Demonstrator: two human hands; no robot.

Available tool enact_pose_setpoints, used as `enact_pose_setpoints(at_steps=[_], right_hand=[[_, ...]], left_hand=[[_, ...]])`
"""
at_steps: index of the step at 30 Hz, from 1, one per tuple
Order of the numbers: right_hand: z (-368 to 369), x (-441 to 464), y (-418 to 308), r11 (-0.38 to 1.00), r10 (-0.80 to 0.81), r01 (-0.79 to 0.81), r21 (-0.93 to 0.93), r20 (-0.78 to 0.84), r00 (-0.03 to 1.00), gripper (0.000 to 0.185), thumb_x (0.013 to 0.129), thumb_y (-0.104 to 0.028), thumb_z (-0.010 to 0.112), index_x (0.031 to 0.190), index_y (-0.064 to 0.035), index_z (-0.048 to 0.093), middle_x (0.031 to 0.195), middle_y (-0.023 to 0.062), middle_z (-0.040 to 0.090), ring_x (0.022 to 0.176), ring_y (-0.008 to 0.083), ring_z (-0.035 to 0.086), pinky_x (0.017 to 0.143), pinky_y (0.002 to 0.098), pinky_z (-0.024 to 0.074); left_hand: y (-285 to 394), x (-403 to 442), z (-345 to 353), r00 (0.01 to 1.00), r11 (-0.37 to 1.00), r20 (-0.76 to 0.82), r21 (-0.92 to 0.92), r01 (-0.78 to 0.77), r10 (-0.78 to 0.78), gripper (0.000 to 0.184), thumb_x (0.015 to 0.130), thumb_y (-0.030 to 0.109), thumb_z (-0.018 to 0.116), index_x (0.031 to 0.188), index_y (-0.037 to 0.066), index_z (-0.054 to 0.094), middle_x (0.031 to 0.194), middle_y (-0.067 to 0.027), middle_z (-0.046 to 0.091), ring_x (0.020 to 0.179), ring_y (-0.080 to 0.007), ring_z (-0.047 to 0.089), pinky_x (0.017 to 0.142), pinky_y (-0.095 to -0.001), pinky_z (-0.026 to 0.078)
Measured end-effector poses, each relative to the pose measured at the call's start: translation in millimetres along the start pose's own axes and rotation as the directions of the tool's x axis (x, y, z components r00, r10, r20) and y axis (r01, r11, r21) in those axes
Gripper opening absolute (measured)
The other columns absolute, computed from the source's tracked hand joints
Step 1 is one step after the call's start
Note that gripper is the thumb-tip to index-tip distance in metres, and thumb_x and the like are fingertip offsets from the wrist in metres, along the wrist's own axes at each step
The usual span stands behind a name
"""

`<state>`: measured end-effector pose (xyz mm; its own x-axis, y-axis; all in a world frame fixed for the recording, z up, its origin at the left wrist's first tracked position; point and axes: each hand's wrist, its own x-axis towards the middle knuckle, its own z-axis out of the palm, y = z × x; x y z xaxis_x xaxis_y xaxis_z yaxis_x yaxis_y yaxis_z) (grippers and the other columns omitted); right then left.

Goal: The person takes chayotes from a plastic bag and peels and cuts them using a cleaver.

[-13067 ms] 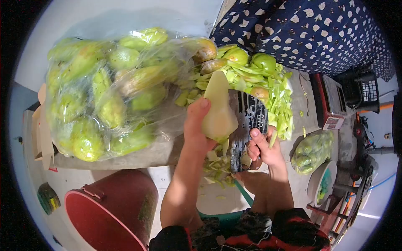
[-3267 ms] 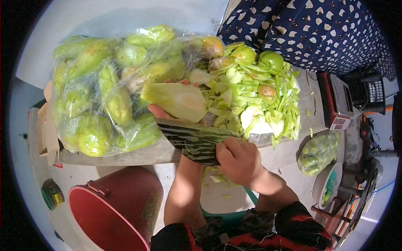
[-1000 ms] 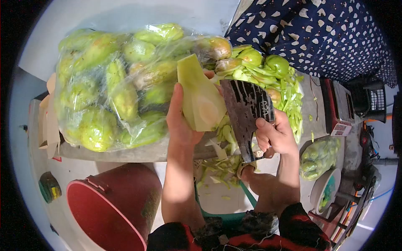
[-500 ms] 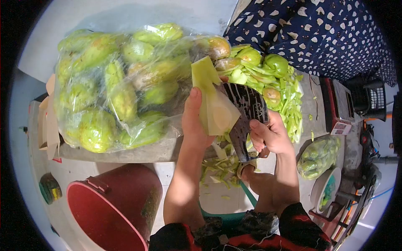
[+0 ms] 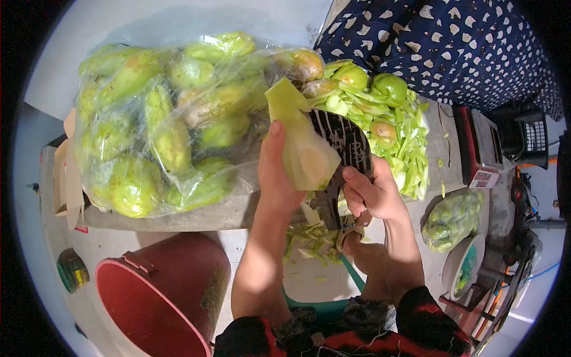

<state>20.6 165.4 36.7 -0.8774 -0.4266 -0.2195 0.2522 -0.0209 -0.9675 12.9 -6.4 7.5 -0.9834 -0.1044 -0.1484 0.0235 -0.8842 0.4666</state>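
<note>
In my left hand [image 5: 276, 160] is a peeled pale-green fruit [image 5: 297, 134], apparently an unripe mango, with flat cut faces and a whitish oval on its lower side. My thumb presses its left side; the other fingers are mostly hidden behind it. My right hand [image 5: 376, 189] is closed round a broad, dark cleaver [image 5: 344, 140] with pale streaks on its blade. The blade lies against the fruit's right side, partly hidden by it. Cut green pieces [image 5: 410, 143] and a few whole fruits [image 5: 389, 89] are heaped just beyond my right hand.
A clear plastic bag [image 5: 172, 119] full of green fruits covers the table's left. Below stand a red bin [image 5: 163, 291] and scattered peelings [image 5: 312, 241] on the floor. A person in a patterned dark-blue garment [image 5: 440, 53] is across the table. A bagged bundle [image 5: 453, 220] lies right.
My right hand and the cleaver have shifted a little left, the blade closer behind the fruit. The fruit's upper end has tipped slightly left in my left hand.
</note>
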Motion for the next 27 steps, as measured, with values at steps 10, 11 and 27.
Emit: enact_pose_setpoints(at_steps=[10, 11, 27], right_hand=[[-9, -1, -5, 0.999, 0.039, -0.04, 0.025, 0.025, 0.999, 0.007, 0.098, -0.007, 0.052, 0.096, -0.001, 0.049, 0.05, -0.0004, 0.045, 0.036, 0.0089, 0.042, 0.035, 0.0255, 0.034], [-16, -2, -6, 0.999, -0.003, 0.002, -0.033, -0.034, 0.999, 0.007, 0.097, -0.007, 0.053, 0.097, -0.0011, 0.049, 0.05, -0.0009, 0.045, 0.037, 0.0088, 0.043, 0.035, 0.0252, 0.0341], [58, -19, 10, 0.231, -0.527, 0.412, -0.881, 0.243, 0.815, 0.021, 0.066, -0.009, 0.068, 0.08, -0.0076, 0.052, 0.073, 0.0104, 0.052, 0.06, 0.0322, 0.059, 0.049, 0.044, 0.0482]], left_hand=[[7, 6, 0, 0.982, 0.984, 0.117, -0.082, 0.156, -0.146, 0.049, 0.099, 0.048, 0.041, 0.121, 0.006, 0.053, 0.099, -0.0078, 0.063, 0.086, -0.0184, 0.063, 0.073, -0.0349, 0.052], [7, 6, -4, 0.979, 0.975, 0.086, -0.112, 0.192, -0.184, 0.05, 0.1, 0.049, 0.039, 0.122, 0.006, 0.053, 0.1, -0.0082, 0.063, 0.088, -0.0193, 0.063, 0.073, -0.035, 0.052], [2, 15, -20, 0.875, 0.873, -0.016, -0.064, -0.483, 0.483, 0.058, 0.095, 0.053, 0.044, 0.132, 0.009, 0.039, 0.11, -0.0162, 0.054, 0.101, -0.0316, 0.055, 0.077, -0.0427, 0.052]])
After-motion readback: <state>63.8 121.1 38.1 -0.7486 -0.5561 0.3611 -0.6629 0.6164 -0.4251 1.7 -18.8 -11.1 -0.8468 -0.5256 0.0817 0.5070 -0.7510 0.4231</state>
